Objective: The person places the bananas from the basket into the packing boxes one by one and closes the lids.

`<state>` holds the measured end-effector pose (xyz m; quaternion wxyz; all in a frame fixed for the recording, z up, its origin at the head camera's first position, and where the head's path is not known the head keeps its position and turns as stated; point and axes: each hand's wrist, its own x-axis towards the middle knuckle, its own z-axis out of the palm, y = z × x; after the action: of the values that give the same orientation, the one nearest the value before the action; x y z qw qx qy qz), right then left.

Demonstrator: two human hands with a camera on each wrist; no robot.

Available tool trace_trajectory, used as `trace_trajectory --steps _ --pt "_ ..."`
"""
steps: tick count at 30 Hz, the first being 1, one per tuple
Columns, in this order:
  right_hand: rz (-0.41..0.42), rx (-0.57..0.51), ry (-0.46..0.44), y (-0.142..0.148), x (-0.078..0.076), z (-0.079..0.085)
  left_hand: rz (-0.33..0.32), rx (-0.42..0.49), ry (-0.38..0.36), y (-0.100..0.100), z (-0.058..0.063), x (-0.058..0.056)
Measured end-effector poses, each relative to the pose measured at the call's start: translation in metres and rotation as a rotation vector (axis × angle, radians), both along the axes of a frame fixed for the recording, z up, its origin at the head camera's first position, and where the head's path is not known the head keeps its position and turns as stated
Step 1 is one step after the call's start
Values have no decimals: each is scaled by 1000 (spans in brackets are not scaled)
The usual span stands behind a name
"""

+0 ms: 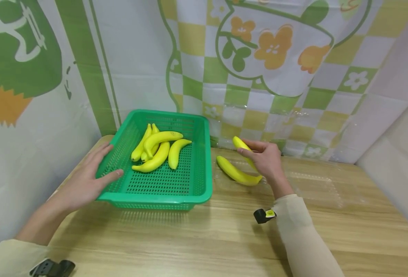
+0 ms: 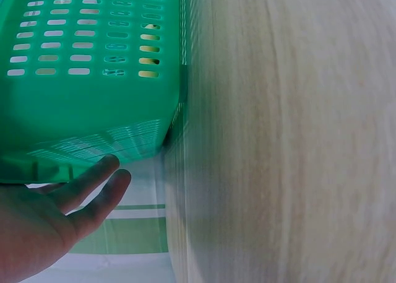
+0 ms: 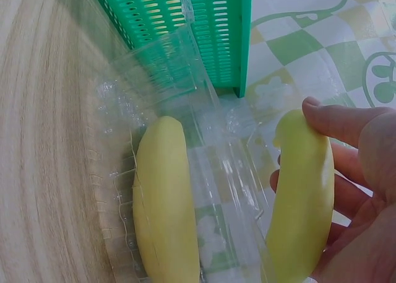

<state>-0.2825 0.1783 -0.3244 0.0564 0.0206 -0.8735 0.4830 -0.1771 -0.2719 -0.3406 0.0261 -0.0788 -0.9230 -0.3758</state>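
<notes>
My right hand (image 1: 268, 156) holds a yellow banana (image 3: 303, 196), thumb on one side near its end and fingers behind it. Just below, another banana (image 1: 236, 172) lies in a clear plastic container (image 3: 229, 190). My left hand (image 1: 82, 182) rests at the left rim of a green perforated basket (image 1: 209, 173), its thumb over the inner side. From the left wrist, its fingers (image 2: 99, 202) look straight and loose along the basket's outer wall. Several bananas (image 1: 155, 157) lie in the basket, some overlapping, toward its back and middle.
The basket and container stand on a wood-grain table (image 1: 190, 246). A patterned sheet (image 1: 256, 88) with checks and flowers hangs right behind them. The clear container spreads right of the basket, with part of it (image 1: 315, 188) beyond my right wrist. Pale walls stand at both sides.
</notes>
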Motion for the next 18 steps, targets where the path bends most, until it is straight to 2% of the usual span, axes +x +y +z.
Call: trace_trajectory --steps 11,18 --pt "33 10 -35 0 0 -4 -8 16 -3 0 -1 0" --pt "69 85 -58 1 -2 -10 -5 9 1 0 -1 0"
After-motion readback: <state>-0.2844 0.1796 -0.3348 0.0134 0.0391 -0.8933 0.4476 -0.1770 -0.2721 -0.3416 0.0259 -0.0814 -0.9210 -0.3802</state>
